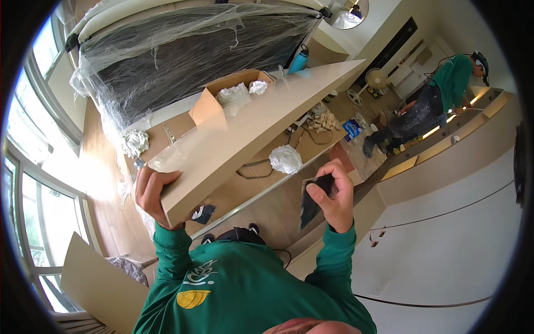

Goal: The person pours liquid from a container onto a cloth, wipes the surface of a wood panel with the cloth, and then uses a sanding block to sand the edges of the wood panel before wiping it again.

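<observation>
My left hand (154,195) is closed round the near left end of a long, thick beige board (239,132). The board slants up from that hand toward the far right, and its smooth top and one long edge show. In my right hand (336,197), pinched between thumb and fingers, is a dark sheet of sandpaper (309,206) with a pale dusty edge. It hangs near the board's long edge, apart from it. Below the board's near end lies another small dark piece (204,214) with a pale patch.
Beyond the board stand an open cardboard box (203,108) with crumpled plastic and a blue bottle (298,60). Crumpled white plastic (285,159) lies on the brown-covered table. Plastic film (189,61) drapes a large dark object. At right, a co-worker (434,100) bends near a fan (376,79).
</observation>
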Available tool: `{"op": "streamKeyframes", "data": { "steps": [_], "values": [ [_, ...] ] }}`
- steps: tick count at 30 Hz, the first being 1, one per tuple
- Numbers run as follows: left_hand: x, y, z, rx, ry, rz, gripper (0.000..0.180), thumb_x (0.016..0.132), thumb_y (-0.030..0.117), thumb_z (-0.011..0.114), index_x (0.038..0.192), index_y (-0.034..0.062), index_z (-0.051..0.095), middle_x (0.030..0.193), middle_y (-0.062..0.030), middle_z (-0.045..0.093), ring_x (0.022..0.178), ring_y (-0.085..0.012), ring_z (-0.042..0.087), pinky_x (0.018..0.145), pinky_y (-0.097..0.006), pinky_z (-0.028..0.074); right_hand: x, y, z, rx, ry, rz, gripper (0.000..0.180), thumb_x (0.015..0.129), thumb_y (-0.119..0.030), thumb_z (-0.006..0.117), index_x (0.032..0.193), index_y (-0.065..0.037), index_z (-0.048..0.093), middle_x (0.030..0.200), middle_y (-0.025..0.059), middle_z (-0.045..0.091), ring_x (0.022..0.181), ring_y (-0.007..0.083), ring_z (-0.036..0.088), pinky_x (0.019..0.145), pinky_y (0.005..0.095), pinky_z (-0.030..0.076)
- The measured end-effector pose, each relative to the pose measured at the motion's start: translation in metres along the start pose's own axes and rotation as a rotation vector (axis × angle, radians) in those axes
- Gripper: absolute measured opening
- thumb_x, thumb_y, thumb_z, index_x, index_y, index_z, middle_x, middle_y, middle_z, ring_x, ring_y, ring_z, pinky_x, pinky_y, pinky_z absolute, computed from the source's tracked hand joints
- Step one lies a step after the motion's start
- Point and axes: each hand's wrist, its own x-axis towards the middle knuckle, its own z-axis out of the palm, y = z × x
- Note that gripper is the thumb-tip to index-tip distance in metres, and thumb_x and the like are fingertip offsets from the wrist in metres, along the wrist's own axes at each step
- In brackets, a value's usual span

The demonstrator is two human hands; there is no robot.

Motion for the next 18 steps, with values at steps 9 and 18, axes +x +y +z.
{"op": "streamKeyframes", "data": {
  "steps": [9, 18],
  "values": [
    [0.009, 0.006, 0.02, 0.101, 0.274, -0.203, 0.089, 0.08, 0.086, 0.057, 0.069, -0.0023, 0.056, 0.071, -0.0039, 0.045, 0.066, -0.0141, 0.043, 0.059, -0.03, 0.03, 0.087, 0.115, -0.102, 0.145, 0.008, 0.03, 0.069, 0.081, -0.027, 0.089, 0.135, -0.003, 0.054, 0.098, -0.0008, 0.045, 0.089, 0.0091, 0.046, 0.081, 0.0235, 0.042],
    [-0.001, -0.018, 0.017, 0.203, 0.476, -0.227, 0.101, 0.082, 0.097, 0.031, 0.069, -0.0008, 0.049, 0.072, -0.0021, 0.042, 0.066, -0.0136, 0.041, 0.061, -0.029, 0.031, 0.185, 0.168, -0.16, 0.175, -0.116, -0.076, 0.1, 0.079, -0.03, 0.088, 0.159, -0.003, 0.035, 0.099, 0.0009, 0.046, 0.091, 0.012, 0.046, 0.086, 0.0263, 0.041]
  ]
}}
